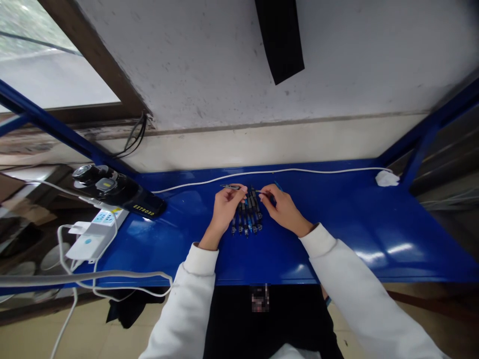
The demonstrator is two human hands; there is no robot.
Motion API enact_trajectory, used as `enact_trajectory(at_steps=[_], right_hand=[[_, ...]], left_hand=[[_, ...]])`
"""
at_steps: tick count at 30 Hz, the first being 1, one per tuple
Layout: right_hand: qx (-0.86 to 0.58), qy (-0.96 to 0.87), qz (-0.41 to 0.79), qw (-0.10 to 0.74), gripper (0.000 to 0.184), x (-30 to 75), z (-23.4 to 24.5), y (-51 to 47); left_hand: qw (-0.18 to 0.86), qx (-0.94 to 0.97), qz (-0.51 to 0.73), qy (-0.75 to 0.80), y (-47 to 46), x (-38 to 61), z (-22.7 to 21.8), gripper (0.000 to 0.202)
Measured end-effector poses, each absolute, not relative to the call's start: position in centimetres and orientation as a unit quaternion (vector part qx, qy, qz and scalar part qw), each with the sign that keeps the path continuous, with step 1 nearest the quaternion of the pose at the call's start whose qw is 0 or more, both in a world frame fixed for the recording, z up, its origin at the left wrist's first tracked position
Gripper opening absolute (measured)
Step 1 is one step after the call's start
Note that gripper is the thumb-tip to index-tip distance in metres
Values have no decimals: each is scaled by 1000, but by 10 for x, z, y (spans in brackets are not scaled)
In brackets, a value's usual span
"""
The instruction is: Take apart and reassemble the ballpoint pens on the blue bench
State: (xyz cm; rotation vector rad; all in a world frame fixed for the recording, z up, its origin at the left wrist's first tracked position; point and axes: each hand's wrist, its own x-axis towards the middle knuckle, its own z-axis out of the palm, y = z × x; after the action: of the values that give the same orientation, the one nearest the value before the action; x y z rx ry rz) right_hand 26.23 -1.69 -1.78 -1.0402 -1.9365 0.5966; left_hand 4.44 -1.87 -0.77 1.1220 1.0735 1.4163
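My left hand [226, 205] is closed, with thumb and fingers pinching a slim pen [229, 187] whose dark tip points left. Opposite it, my right hand [280, 207] is pinched around a thin pen part [259, 191] pointing toward the left hand. A blue pen end [278, 185] shows behind the right fingers; I cannot tell whether that hand holds it too. Several dark and blue pens [247, 217] lie side by side on the blue table [262, 259], just below and between both hands. The left hand partly covers their upper ends.
At left a black bottle [140, 197] lies tilted beside a white power strip [98, 232] with loose cables. A white cable [239, 174] runs along the table's back edge to a crumpled white item [387, 178]. Blue frame posts [415, 144] rise at the sides, before a wall.
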Motion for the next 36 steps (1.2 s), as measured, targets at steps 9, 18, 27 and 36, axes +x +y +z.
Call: enact_trajectory(at_steps=[9, 18, 27, 36], right_hand=[[-403, -667, 365, 509, 24, 264, -13, -13], [-428, -738, 282, 439, 12, 265, -20, -10], [-504, -750, 163, 395, 17, 318, -14, 0], [-521, -797, 68, 298, 48, 365, -35, -54]], left_hand=[[664, 200, 660, 290, -14, 28, 15, 31], [690, 174, 644, 279, -15, 29, 9, 24], [691, 144, 658, 262, -14, 24, 12, 22], [701, 118, 657, 251, -15, 26, 17, 21]])
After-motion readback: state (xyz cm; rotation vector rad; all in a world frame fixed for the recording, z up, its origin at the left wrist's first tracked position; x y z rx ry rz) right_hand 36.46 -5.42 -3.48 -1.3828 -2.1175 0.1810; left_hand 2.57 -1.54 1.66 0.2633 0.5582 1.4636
